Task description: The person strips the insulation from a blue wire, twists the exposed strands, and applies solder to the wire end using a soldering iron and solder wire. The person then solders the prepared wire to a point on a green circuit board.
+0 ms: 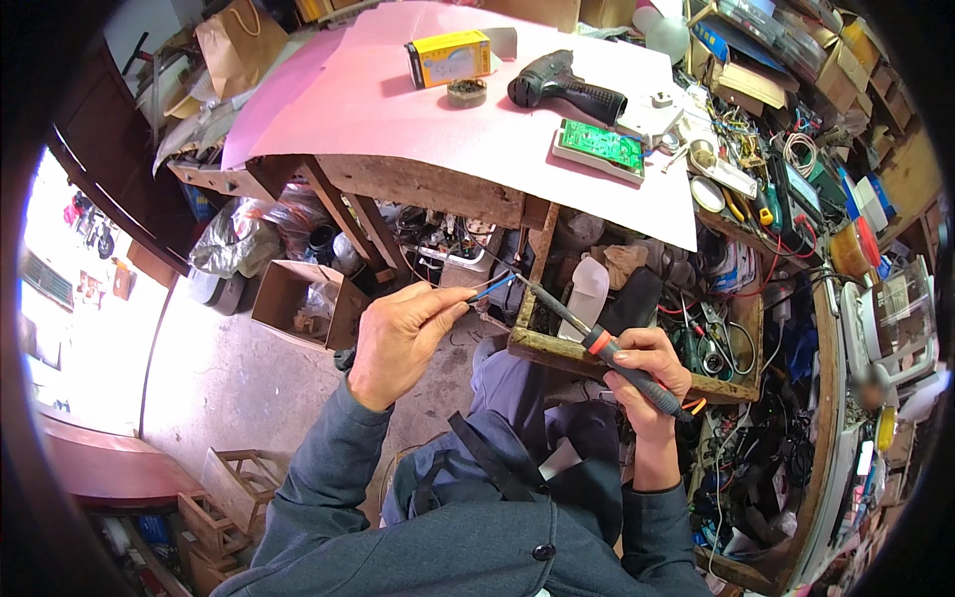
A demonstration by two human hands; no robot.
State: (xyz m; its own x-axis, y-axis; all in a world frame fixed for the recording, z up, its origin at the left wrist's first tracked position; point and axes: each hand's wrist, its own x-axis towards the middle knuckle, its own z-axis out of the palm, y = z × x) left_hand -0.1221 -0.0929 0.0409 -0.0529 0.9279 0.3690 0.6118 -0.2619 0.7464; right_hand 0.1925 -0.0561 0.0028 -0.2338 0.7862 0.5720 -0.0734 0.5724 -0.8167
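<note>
My right hand (652,373) is wrapped round the handle of a soldering iron (625,362), dark grey with an orange-red band. Its thin metal tip points up and left, and meets or nearly meets the end of a blue wire (489,290). Thumb and fingers of my left hand (403,333) pinch that wire at its lower end. Both hands are held in the air above my lap, in front of a pulled-out wooden drawer (557,351). Contact between the tip and the wire is too small to make out.
On the pink-covered table (398,129) lie a black power tool body (567,88), a green circuit board (602,146), a yellow box (448,60) and a small round tin (466,93). Tools and cables crowd the right side. A cardboard box (303,303) stands on the floor.
</note>
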